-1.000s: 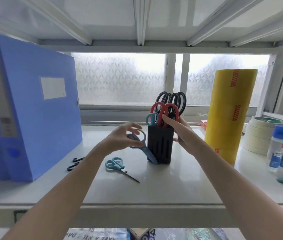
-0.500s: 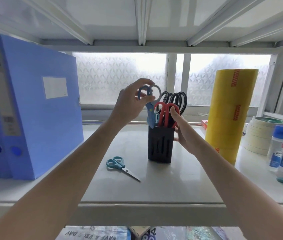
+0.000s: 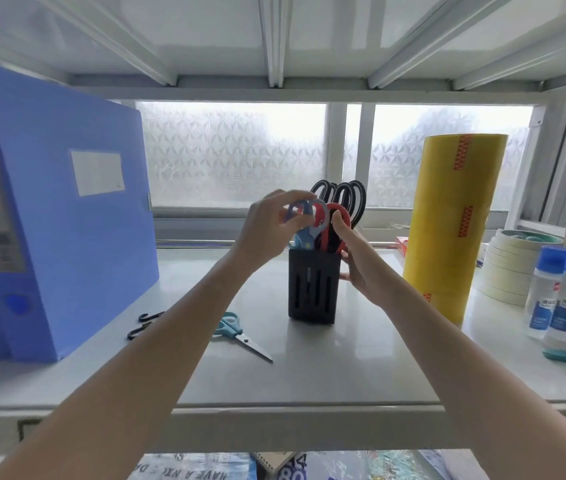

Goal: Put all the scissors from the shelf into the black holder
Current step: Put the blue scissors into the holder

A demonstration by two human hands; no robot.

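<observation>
Left hand (image 3: 267, 228) pinches the handle loops of the blue-grey scissors (image 3: 305, 221), fingers clamped on the upper loop — blades point down into the black holder (image 3: 313, 289), so the pair is partly inside, handles above the rim. Right hand (image 3: 361, 263) sits against the holder's right side, fingers curled round it; the thumb tip touches the red scissors (image 3: 335, 225) standing in the holder. Black scissors (image 3: 343, 199) stand at the back of the holder, w/ a bit of teal handle showing low at the front left. Holder is dark, slotted, upright on the white shelf (image 3: 309, 368). One pair of teal scissors (image 3: 236, 332) lies flat on the shelf — left of the holder, near it, partly behind the left forearm, blade tips pointing right.
</observation>
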